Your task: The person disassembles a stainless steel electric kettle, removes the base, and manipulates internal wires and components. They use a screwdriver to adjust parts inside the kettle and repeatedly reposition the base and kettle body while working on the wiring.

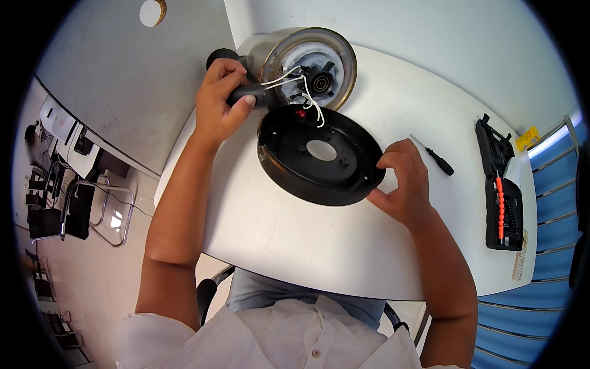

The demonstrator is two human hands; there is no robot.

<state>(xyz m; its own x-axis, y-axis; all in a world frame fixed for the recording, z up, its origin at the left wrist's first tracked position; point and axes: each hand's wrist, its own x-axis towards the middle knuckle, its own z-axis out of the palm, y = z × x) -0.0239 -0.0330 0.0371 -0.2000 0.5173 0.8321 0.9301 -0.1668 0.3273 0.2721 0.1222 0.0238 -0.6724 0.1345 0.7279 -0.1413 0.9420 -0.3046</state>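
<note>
An electric kettle [351, 67] lies on its side on the white table, its bottom turned toward me. Inside the bottom a black round connector [321, 82] shows, with white wires [305, 86] running out of it. My left hand [222, 98] is closed around the kettle's black handle [249, 95]. My right hand [402, 183] pinches the right rim of a black round base cover [289, 172] between thumb and fingers. The cover is tilted, its hollow side up, with a hole in its middle. Its far edge sits against the kettle, and a small red part shows there.
A black screwdriver [440, 161] lies on the white table [295, 246] beyond my right hand. Farther right stands an open black tool case [504, 212] with an orange flexible shaft [500, 209]. A yellow item [527, 139] is near the right edge. A grey partition [135, 80] rises at the left.
</note>
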